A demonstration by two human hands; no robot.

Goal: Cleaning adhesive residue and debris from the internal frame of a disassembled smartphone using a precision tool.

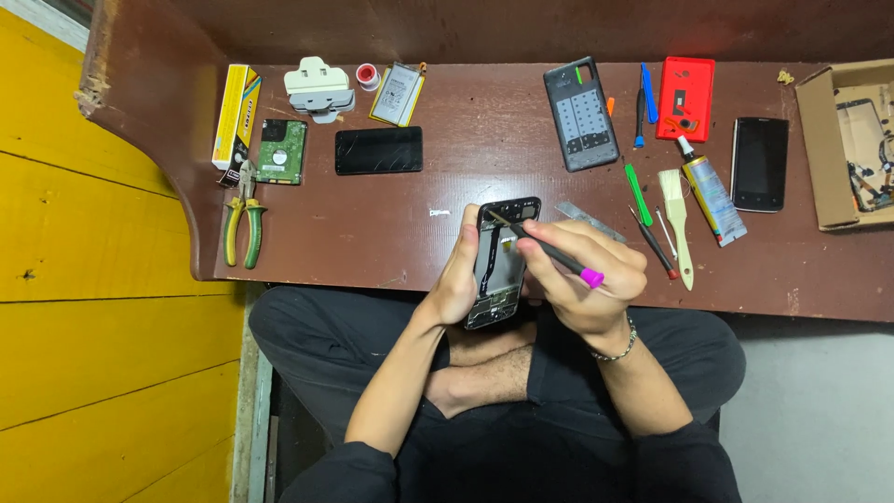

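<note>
Black opened phone [501,265], back cover off and internals exposed, is held upright over the person's lap at the surface [419,242] edge; left hand [458,279] fingers clamp its side. Right hand [587,275] fingers pinch a magenta-capped screwdriver [549,251], tip at the upper board. Looks mid-teardown: a dark back cover [582,114], battery [398,93] and red case [686,98] lie well apart; board looks still in place.

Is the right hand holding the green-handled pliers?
No, the right hand holds a thin purple-capped tool; the pliers lie on the desk.
</note>
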